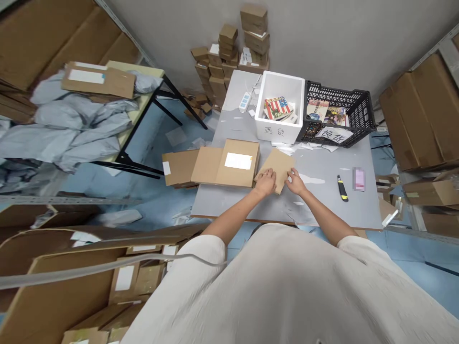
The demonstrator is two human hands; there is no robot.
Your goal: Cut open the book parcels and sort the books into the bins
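A flat brown cardboard mailer (280, 163) lies at an angle on the grey table, between my two hands. My left hand (266, 182) rests on its left part with the fingers laid over the surface, pressing it down. With bent fingers, my right hand (295, 182) pinches the mailer's right edge. Just left of them stands a cardboard box (238, 173) with a white label and a flap stretching to the left. A black and yellow box cutter (342, 188) lies to the right of my right hand, beside a blurred pink item (358, 179).
At the back of the table (322, 210) stand a white foam bin (274, 131) and a black crate (337, 129), both holding books. A power strip (245, 102) lies left of the bin. Another carton (180, 167) is at the left edge. Grey parcels (64, 114) cover a side table.
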